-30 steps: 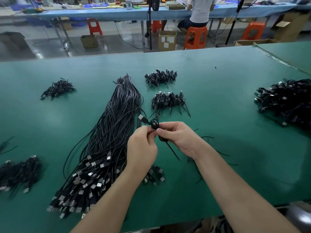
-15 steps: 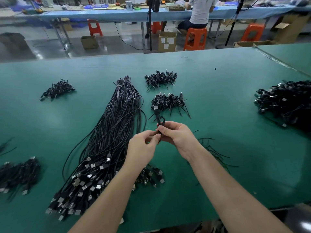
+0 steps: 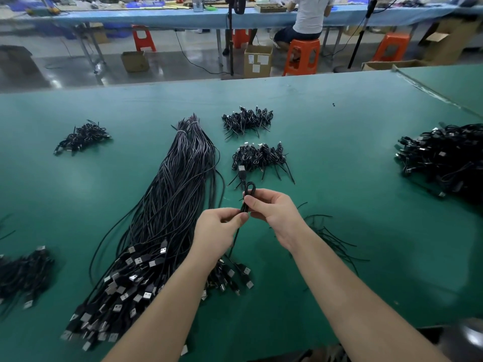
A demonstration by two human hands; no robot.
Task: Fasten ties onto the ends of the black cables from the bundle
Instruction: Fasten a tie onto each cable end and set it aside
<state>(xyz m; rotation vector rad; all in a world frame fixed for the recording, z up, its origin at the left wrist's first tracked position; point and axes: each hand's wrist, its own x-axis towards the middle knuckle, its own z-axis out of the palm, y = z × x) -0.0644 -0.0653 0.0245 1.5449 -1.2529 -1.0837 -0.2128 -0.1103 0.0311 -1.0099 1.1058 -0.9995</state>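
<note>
Cable point(image 3: 247, 197), black and folded into a short coil with a small loop at its top, stood upright between the two hands just above the green table point(image 3: 352, 165), its USB plug point(image 3: 241, 171) poking up at twelve o'clock from the loop. The right hand point(image 3: 274, 212) pinched the coil between thumb and curled fingers; the left hand point(image 3: 219, 229), at about seven o'clock from it, had its fingertips closed on the coil's lower part, where a thin black tail hung down. Whether a tie was already wound on could not be made out. At nine o'clock from the hands lay the long bundle point(image 3: 170, 205) of black cables, running from its tied tips far up the table down to a spread of silver-tipped plugs near the front edge. At twelve o'clock, close beyond the plug, lay a pile of coiled cables point(image 3: 258, 156), and farther up a second such pile point(image 3: 247, 120). A smaller heap point(image 3: 82, 137) sat at ten o'clock, another heap point(image 3: 23, 275) at eight o'clock by the left border, and a big dark mass of cables point(image 3: 444, 158) at two o'clock. Loose black ties point(image 3: 332, 239) lay scattered at four o'clock, just beside the right forearm. Far beyond the table a person point(image 3: 309, 17) sat on an orange stool point(image 3: 303, 56) at a blue bench.
</note>
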